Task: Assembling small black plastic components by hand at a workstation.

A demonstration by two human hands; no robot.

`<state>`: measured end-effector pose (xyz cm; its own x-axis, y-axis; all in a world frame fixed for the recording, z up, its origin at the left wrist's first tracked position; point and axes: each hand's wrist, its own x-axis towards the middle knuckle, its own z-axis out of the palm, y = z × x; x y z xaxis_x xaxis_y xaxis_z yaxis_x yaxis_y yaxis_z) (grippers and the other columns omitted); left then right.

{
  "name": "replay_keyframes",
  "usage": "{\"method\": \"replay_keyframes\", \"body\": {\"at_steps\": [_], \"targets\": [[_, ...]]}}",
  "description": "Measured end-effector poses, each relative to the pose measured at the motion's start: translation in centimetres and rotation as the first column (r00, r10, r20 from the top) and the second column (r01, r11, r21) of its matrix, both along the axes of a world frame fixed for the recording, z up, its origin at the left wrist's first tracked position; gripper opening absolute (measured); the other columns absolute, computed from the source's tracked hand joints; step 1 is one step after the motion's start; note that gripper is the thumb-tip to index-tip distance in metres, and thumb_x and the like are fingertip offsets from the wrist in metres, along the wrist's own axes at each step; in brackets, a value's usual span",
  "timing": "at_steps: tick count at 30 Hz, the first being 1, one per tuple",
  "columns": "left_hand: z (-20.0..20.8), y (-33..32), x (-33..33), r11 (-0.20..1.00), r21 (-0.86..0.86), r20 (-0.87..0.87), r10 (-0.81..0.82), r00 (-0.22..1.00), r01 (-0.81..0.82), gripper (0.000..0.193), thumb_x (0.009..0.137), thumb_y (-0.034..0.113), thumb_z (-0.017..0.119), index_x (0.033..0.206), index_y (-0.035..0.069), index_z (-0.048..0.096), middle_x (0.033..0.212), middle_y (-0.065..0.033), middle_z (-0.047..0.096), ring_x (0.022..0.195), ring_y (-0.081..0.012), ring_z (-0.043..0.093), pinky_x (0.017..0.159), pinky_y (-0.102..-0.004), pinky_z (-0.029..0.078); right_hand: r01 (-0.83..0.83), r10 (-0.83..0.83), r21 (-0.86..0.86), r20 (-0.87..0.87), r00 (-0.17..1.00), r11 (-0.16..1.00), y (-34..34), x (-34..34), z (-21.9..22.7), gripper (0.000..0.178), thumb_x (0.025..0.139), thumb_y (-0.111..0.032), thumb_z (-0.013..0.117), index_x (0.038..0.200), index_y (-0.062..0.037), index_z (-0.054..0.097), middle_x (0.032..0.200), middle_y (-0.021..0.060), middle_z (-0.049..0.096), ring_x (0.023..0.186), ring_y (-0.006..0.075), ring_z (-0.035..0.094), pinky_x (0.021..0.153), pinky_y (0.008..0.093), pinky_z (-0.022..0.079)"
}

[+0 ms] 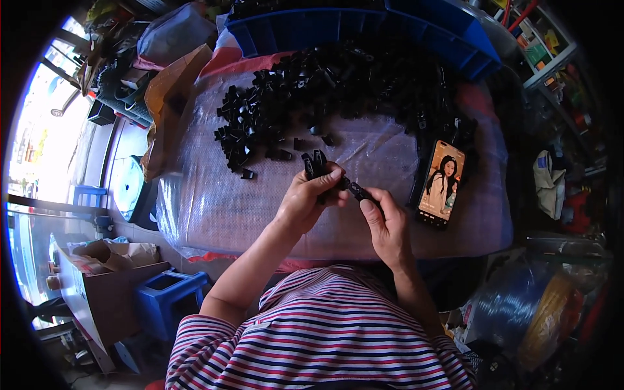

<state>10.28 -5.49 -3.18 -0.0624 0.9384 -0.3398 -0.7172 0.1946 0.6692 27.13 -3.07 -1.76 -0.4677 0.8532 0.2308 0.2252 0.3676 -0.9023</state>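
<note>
My left hand (311, 196) is closed around black plastic parts (314, 164), whose two upright ends stick out above the fingers. Close to its right, my right hand (387, 224) pinches a small black plastic piece (357, 190) between thumb and forefinger. That piece points toward the parts in my left hand; whether they touch is hard to tell. Beyond both hands a wide heap of small black plastic parts (286, 97) spreads over the plastic-covered work surface (221, 214). A few loose ones lie just past my left hand.
To the right of my hands a lit smartphone (444, 185) leans on the surface. Blue plastic bins (292, 32) stand behind the heap. Brown paper (172, 84) lies at the left edge. A blue stool (170, 299) and a large spool (526, 312) stand nearer me, on either side.
</note>
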Motion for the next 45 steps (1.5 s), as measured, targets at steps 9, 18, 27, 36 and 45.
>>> {"method": "replay_keyframes", "body": {"at_steps": [9,18,27,36,45], "targets": [[0.6,-0.5,1.1,0.989,0.104,-0.262,0.132,0.956,-0.107,0.012,0.082,0.012,0.061,0.085,0.001,0.057,0.066,-0.0044,0.057,0.055,-0.0113,0.055,0.051,-0.0225,0.043,-0.026,0.030,-0.081,0.052,0.998,0.996,0.2,-0.1,0.2,0.022,0.090,-0.020,0.050,0.096,0.0003,0.055,0.062,0.0028,0.049,0.056,0.0088,0.042,0.052,0.0240,0.037],[0.8,-1.3,1.9,0.959,0.177,-0.557,0.283,0.781,-0.221,0.008,0.083,0.009,0.058,0.083,0.002,0.056,0.065,-0.0009,0.055,0.055,-0.0060,0.050,0.049,-0.0204,0.039,0.009,-0.009,-0.010,-0.056,0.998,1.000,-0.1,-3.0,-1.6,0.014,0.089,-0.013,0.050,0.085,0.0004,0.051,0.064,0.0155,0.055,0.057,0.0292,0.057,0.051,0.0326,0.042],[0.8,-1.6,-0.1,0.972,0.109,-0.161,0.224,0.961,-0.209,0.015,0.078,0.007,0.063,0.091,0.001,0.060,0.070,-0.0034,0.057,0.058,-0.0117,0.052,0.056,-0.0236,0.040,-0.132,0.114,0.121,0.140,0.984,0.984,0.9,-3.3,1.1,0.016,0.088,-0.018,0.053,0.089,-0.0019,0.053,0.063,0.0135,0.055,0.053,0.0247,0.054,0.049,0.0314,0.041],[0.0,-1.6,1.3,0.950,-0.004,0.034,0.313,0.949,-0.313,0.011,0.077,0.003,0.062,0.086,-0.002,0.059,0.069,-0.0054,0.057,0.055,-0.0131,0.053,0.051,-0.0236,0.041,-0.066,0.052,0.083,0.167,0.985,0.994,-0.2,-2.0,0.6,0.019,0.089,-0.020,0.052,0.094,-0.0024,0.055,0.065,0.0135,0.056,0.055,0.0234,0.056,0.051,0.0302,0.042],[-0.7,-1.5,-1.0,0.938,-0.036,0.133,0.347,0.928,-0.346,0.011,0.079,0.008,0.061,0.086,0.001,0.056,0.072,-0.0071,0.057,0.052,-0.0103,0.049,0.048,-0.0205,0.039,-0.013,0.011,-0.111,-0.023,1.000,0.994,-0.4,0.3,2.0,0.020,0.090,-0.019,0.051,0.094,-0.0006,0.057,0.060,-0.0039,0.043,0.054,0.0037,0.037,0.048,0.0196,0.031]]}}
